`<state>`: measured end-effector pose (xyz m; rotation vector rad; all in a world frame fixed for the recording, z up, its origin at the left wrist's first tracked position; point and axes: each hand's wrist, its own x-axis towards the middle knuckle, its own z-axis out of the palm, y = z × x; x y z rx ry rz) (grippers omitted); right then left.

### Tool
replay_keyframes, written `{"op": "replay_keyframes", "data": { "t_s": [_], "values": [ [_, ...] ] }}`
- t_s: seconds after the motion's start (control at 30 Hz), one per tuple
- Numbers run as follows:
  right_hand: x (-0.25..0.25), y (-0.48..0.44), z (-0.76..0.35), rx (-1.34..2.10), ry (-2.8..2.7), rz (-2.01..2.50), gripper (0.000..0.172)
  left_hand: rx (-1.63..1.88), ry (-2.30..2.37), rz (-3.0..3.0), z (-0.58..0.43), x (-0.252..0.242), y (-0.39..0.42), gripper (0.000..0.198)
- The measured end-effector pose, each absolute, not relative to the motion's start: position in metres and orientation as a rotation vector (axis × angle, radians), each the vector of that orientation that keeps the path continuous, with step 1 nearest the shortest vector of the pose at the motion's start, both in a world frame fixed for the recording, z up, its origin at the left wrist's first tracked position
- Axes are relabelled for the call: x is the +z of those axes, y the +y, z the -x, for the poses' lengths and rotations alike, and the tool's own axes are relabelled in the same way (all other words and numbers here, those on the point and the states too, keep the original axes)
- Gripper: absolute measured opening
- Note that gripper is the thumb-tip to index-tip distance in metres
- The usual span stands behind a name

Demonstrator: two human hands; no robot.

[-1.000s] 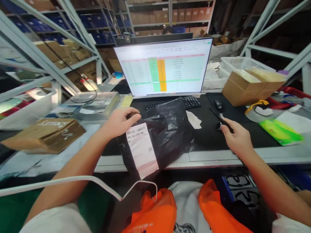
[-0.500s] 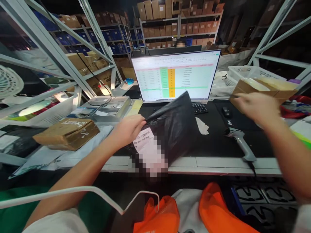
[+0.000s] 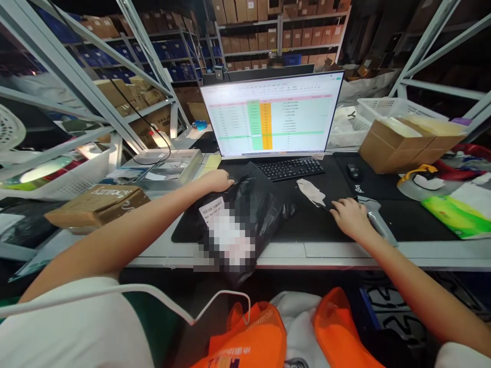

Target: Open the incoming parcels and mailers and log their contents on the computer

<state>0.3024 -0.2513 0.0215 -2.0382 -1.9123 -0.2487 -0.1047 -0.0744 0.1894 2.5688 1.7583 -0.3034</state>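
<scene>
My left hand (image 3: 215, 184) is closed on the upper left corner of a black plastic mailing bag (image 3: 264, 209). The bag lies slumped over the desk's front edge, with a white barcode label (image 3: 212, 210) on its face, partly blurred out. Fingers apart and pointing left, my right hand (image 3: 352, 217) rests low over the black desk mat (image 3: 307, 227). Just behind that hand is a grey and white barcode scanner (image 3: 379, 220), its head partly covered by the hand. A torn piece of white paper (image 3: 310, 192) lies to the left of my right fingertips.
A monitor (image 3: 295, 122) showing a spreadsheet stands behind a black keyboard (image 3: 291, 168). To the right are a mouse (image 3: 353, 171), a cardboard box (image 3: 387, 148), a tape dispenser (image 3: 418, 184) and a green packet (image 3: 456, 217). At left sits another cardboard box (image 3: 95, 204).
My right hand has come down and left from beside the cardboard box to the mat by the scanner. The bag has dropped and crumpled onto the desk, still in my left hand.
</scene>
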Motion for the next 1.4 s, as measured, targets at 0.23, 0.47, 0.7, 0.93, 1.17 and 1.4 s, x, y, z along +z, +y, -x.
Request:
{"op": "replay_keyframes", "data": {
  "t_s": [0.23,0.47,0.7,0.93,1.17,1.4],
  "values": [
    [0.086,-0.224,-0.178,-0.061,-2.076,1.076,0.035,0.19,1.44,-2.759,0.095,0.224,-0.125,0.04],
    [0.136,-0.206,-0.115,-0.34,-1.988,1.064,0.026,0.497,1.238,-2.291,0.082,0.24,-0.168,0.039],
    [0.119,-0.213,-0.122,-0.444,-2.159,0.869,0.037,0.207,1.465,-2.646,0.065,0.214,-0.167,0.042],
    [0.105,-0.229,-0.15,-0.254,-2.262,0.905,0.038,0.024,1.483,-2.726,0.07,0.216,-0.147,0.05],
    [0.116,-0.225,-0.156,-0.068,-2.184,1.099,0.028,0.081,1.464,-2.582,0.059,0.212,-0.136,0.035],
    [0.134,-0.222,-0.146,-0.106,-2.146,0.973,0.041,0.244,1.231,-2.16,0.055,0.226,-0.153,0.034]
  ]
}}
